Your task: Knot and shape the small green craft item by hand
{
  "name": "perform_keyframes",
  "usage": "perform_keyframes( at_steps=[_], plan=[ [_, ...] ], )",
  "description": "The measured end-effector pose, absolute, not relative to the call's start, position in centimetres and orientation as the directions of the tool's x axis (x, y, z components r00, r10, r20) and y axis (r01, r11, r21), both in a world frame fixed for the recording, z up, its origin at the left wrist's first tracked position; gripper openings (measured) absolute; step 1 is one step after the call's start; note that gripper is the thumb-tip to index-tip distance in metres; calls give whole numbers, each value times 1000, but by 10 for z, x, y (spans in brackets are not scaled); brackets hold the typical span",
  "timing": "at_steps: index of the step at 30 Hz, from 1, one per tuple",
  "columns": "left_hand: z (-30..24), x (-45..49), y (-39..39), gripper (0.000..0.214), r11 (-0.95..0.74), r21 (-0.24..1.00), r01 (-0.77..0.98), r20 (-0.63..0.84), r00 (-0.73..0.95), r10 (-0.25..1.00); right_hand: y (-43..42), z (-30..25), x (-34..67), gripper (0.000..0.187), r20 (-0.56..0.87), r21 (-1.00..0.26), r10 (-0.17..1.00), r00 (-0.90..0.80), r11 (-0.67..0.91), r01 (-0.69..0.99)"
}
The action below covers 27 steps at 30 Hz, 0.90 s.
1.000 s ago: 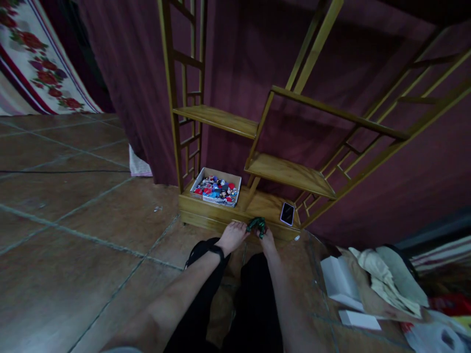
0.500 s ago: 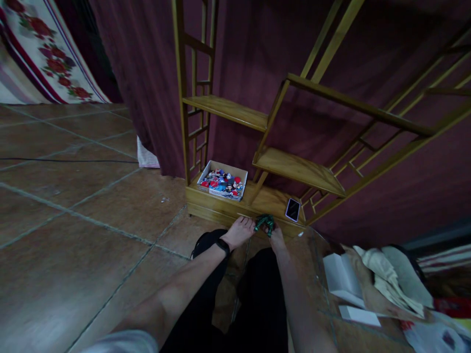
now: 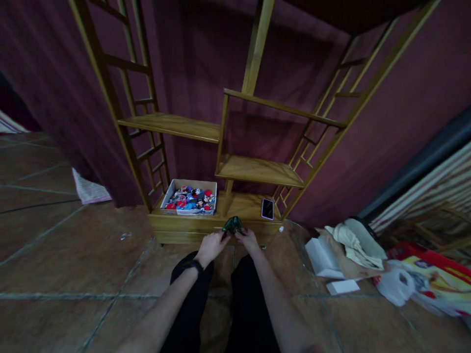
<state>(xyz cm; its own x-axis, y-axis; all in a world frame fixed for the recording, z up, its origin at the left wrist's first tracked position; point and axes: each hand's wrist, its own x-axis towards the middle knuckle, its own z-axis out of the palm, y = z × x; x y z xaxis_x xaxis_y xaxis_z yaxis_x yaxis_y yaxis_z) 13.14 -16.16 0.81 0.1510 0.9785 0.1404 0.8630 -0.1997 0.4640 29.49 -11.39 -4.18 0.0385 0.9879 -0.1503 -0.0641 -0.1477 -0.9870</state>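
Note:
Between my two hands, in front of the low shelf, is a dark green, shiny, ridged flexible piece (image 3: 233, 225) bent into an arch. Its exact kind is too small to make out. My left hand (image 3: 212, 246), with a dark band at the wrist, has its fingers closed on the left end. At the right end, my right hand (image 3: 248, 240) pinches it with the fingertips. An open cardboard box (image 3: 214, 198) full of small red, blue and white pieces (image 3: 190, 198) sits on the shelf just beyond my left hand.
A wooden shelf unit (image 3: 169, 125) stands before a dark red curtain (image 3: 198, 63). On its base lies a phone (image 3: 267, 209). White boxes (image 3: 324, 259), a pale cloth (image 3: 355, 245) and a plastic bag (image 3: 396, 287) are on the tiled floor (image 3: 77, 255) at right.
The view has turned right, so the shelf and box appear farther left. The green piece shows a tighter, more bunched arch, still between both hands.

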Motion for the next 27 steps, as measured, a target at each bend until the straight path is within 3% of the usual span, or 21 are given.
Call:
perform_keyframes(
  at_steps=[6, 12, 27],
  plan=[
    [7, 132, -156, 32, -93, 617, 781, 79, 56, 995, -112, -44, 295, 37, -222, -975, 974, 44, -222, -16],
    [2, 133, -153, 29, -103, 683, 723, 108, 40, 993, -113, -41, 293, 33, -237, -971, 970, 56, -235, -45],
    [-12, 128, -144, 32, -14, 858, 513, -6, 36, 999, -111, -45, 294, 32, -235, -971, 972, 24, -234, -46]
  ],
)
